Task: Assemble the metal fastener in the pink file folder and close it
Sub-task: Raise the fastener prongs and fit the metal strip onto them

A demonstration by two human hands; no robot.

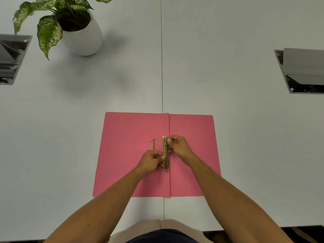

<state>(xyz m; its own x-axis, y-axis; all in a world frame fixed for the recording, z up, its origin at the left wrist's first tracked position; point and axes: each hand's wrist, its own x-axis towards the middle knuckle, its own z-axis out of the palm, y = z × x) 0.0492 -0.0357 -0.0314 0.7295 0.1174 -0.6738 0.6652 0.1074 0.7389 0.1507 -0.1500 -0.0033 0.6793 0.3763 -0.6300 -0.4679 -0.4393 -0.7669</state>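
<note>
Fastener bar held along the open folder's spine

The folder (126, 155) lies open at the table's (228, 67) near edge; the bar (165, 151) runs near-to-far beside the fold, left hand (152, 160) pinching its near end, right hand (177, 145) its far end; a prong (153, 145) lies just left.

Pink file folder (131, 155), plain pink all over, no print, slightly darker line along the centre fold. Metal fastener bar (165, 152) shiny gold-brass with small stamped lettering, unreadable. Thin prong piece (153, 145) same gold tone, dark dot at its far end. Table (228, 50) pale grey-white, plain, with a thin dark seam down the middle. Plant pot (84, 39) at far left corner plain white; leaves (49, 32) green, speckled cream-white. Cable boxes (301, 71) at left and right edges grey with dark insides.
</note>
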